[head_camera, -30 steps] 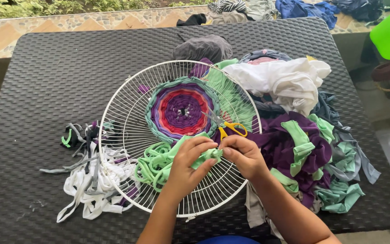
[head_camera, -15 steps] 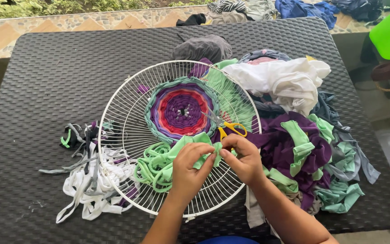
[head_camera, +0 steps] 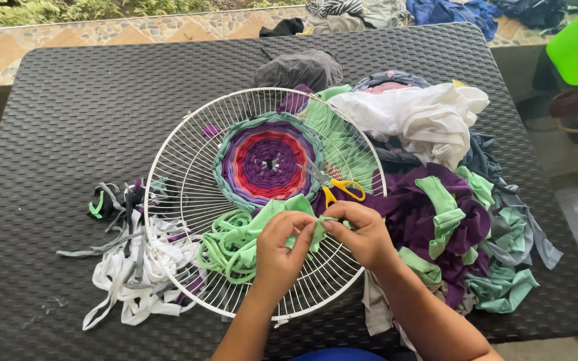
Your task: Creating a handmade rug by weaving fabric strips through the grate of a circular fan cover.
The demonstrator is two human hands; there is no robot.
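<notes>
Dark woven counter [head_camera: 68, 100] under everything. Nearest, left hand [head_camera: 277, 249] and right hand [head_camera: 362, 234], each grip pinched on green fabric strip [head_camera: 316, 227], over white wire fan guard [head_camera: 168, 154]. Likely mid-knot; pulling tight next. Farther, round woven mat [head_camera: 265, 160], yellow-handled scissors [head_camera: 336, 188].

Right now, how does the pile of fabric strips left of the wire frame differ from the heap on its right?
The left strip pile is mostly white and grey, cut into thin loose strips, and it lies low and spread out. The right fabric heap is purple, green and white, holds wider bunched pieces, and stands taller and bulkier. Both rest on the dark woven table against the white wire frame, and neither hand touches them.
</notes>
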